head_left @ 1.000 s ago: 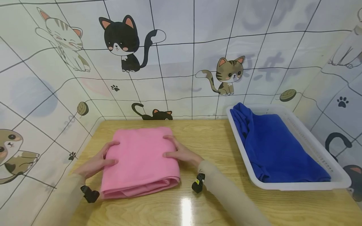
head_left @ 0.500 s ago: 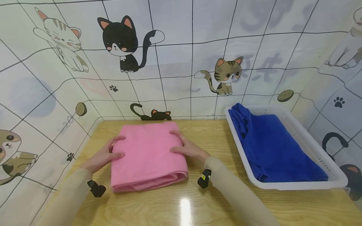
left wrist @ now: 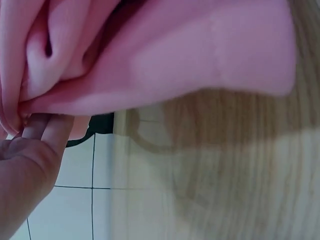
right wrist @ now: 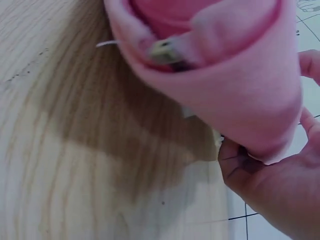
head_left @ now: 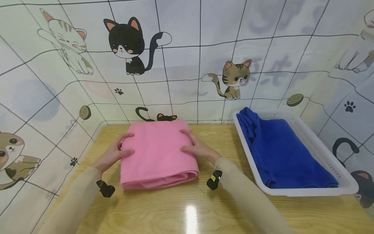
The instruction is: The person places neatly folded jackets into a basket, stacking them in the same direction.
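A folded pink garment [head_left: 157, 152] of soft fabric is held between my two hands over the left half of the table. My left hand [head_left: 115, 154] grips its left side, thumb on top and fingers tucked beneath. On the opposite side my right hand [head_left: 201, 149] grips the edge the same way, with fingers curled under the fold. In the right wrist view, rolled layers of the pink fabric [right wrist: 240, 90] show a small label inside, and a shadow lies on the wood below. The left wrist view shows loose inner folds of the pink fabric [left wrist: 165, 55] above the table.
To the right stands a white plastic basket [head_left: 324, 143] with a folded blue garment [head_left: 286, 156] lying in it. The wooden table [head_left: 163, 211] meets a wall [head_left: 184, 65] printed with cartoon cats at the back, and similar walls close both sides.
Both hands have carried the pink garment up and to the right, toward the back wall; its far edge now overlaps the wall's black cat print. The basket and blue garment have stayed put.
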Demonstrator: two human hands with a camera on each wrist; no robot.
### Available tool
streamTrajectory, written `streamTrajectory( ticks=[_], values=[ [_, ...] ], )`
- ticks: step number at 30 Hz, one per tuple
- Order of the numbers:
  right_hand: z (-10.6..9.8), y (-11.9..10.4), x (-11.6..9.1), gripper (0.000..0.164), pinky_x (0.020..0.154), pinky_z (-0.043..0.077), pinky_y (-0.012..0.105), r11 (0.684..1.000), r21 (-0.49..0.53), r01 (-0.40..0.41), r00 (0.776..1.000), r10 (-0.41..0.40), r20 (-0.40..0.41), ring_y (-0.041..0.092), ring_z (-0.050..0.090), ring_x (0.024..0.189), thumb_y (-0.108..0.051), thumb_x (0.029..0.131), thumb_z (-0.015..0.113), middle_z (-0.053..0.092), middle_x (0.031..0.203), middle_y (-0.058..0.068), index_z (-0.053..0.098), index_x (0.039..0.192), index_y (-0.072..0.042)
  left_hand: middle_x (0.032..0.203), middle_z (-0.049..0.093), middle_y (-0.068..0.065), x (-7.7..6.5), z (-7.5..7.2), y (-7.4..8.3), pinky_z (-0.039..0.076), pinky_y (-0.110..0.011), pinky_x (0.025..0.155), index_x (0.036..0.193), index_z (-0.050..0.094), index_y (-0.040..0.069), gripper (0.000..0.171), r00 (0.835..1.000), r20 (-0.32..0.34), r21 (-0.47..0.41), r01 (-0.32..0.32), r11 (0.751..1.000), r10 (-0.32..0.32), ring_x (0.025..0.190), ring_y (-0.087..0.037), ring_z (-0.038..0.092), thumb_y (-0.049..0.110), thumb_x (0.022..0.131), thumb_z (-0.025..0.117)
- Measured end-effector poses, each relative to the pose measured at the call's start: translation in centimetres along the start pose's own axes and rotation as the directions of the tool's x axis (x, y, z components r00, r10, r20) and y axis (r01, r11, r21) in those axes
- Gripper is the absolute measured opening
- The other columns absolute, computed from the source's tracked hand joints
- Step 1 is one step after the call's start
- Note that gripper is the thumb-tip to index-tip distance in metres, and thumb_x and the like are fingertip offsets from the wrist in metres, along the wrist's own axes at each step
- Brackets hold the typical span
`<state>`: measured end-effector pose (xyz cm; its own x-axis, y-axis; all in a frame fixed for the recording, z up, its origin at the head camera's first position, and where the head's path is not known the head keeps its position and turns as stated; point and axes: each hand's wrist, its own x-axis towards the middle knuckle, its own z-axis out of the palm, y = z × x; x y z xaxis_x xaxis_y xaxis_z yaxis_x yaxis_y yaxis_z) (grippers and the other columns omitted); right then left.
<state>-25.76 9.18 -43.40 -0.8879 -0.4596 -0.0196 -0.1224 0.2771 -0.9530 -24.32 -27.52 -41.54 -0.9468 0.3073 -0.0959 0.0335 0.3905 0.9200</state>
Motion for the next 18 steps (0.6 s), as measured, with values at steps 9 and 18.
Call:
streamTrajectory(
  ticks=[9,18],
  values=[
    [-1.4,-1.5,0.2,0.078,0.111,0.017,0.053,0.999,-0.046,0.013,1.000,-0.013,0.000,0.035,0.017,0.142,-0.022,0.086,0.068,0.008,0.160,0.013,0.026,0.152,-0.028,0.124,0.048,-0.026,0.7,0.3,1.2,0.050,-0.036,0.081,0.145,0.032,0.023,0.068,1.000,-0.002,-0.024,0.001,1.000,-0.001,0.099,-0.029,0.058,0.021,0.089,0.070],
    [-3.5,-2.9,-0.1,0.079,0.111,0.017,0.052,0.999,-0.046,0.013,1.000,-0.014,-0.008,0.032,0.017,0.142,-0.021,0.087,0.068,0.010,0.160,0.011,0.026,0.153,-0.026,0.120,0.050,-0.024,1.8,1.2,2.6,0.051,-0.035,0.080,0.144,0.035,0.024,0.066,0.999,-0.032,-0.037,-0.011,0.999,0.010,0.093,-0.027,0.060,0.022,0.089,0.071]
  ],
)
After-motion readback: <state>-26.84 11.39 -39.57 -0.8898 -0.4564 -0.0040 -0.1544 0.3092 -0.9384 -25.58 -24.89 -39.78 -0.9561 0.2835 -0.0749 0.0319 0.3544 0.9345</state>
